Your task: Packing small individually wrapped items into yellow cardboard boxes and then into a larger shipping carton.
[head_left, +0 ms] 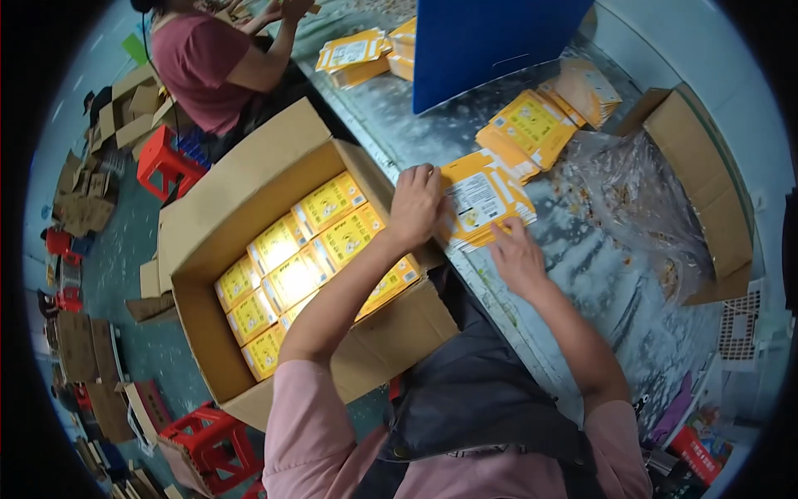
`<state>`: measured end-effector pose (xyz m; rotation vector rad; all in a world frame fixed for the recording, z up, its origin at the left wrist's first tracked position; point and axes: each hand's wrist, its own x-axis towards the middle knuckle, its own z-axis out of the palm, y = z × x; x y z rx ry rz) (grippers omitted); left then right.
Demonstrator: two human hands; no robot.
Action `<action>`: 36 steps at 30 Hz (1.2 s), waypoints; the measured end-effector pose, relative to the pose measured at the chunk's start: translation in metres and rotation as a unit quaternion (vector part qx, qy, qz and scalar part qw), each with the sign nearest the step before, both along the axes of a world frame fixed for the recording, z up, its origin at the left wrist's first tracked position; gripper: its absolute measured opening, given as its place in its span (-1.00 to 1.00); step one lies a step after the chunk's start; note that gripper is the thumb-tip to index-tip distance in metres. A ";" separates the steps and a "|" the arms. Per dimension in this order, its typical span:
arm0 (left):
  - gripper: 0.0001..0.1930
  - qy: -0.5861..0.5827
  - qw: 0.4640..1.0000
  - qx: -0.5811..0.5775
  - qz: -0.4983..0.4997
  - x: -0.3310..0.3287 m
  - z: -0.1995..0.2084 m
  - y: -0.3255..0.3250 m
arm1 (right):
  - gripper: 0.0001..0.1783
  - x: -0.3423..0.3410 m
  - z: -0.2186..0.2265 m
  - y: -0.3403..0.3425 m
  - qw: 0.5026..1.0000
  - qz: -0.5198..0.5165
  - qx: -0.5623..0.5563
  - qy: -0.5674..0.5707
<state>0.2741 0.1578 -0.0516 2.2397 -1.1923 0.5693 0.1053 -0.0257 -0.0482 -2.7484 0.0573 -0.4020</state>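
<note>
Just right of the large open cardboard carton point(382, 337), a stack of flattened yellow cartons point(478, 195) lies on the counter point(582, 258), a white printed panel uppermost. The left hand point(416, 204) bends its fingers against the edge of the stack nearest the large carton; the right hand point(517, 258), fingers partly bent, touches the edge farther from it. Whether either actually grips the stack, I cannot tell.

Inside the large carton, small yellow boxes point(341, 237) sit side by side in rows, below the level of its rim, bright glare on several tops. The left forearm hides part of the rows. The flaps are folded outward.

Farther right of the large carton, beyond the stack, another cardboard box point(702, 191) stands with a crumpled clear plastic bag point(640, 208) beside it; what the bag holds is unclear. Between that bag and the large carton, more flattened cartons point(532, 129) lie in overlapping piles, near a blue panel point(490, 50). Left of the large carton stands a red stool point(166, 158); above that, a co-worker point(199, 66) wears a dark red shirt.
</note>
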 end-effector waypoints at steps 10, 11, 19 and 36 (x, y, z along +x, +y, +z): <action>-0.77 0.058 0.994 0.029 0.084 0.022 0.008 -0.060 | -0.54 -0.004 -0.006 0.001 0.999 -0.012 0.008 0.030; -0.78 0.129 0.986 -0.022 0.100 0.016 0.017 -0.062 | -0.52 -0.006 -0.014 -0.003 0.997 -0.019 0.068 -0.007; -0.72 0.329 0.925 -0.163 0.095 -0.103 0.056 -0.054 | -0.52 -0.038 -0.001 0.025 0.793 -0.176 0.574 -0.101; -0.54 0.395 0.908 -0.125 -0.062 -0.252 0.053 -0.093 | -0.30 -0.183 0.009 -0.023 0.828 -0.107 0.493 -0.243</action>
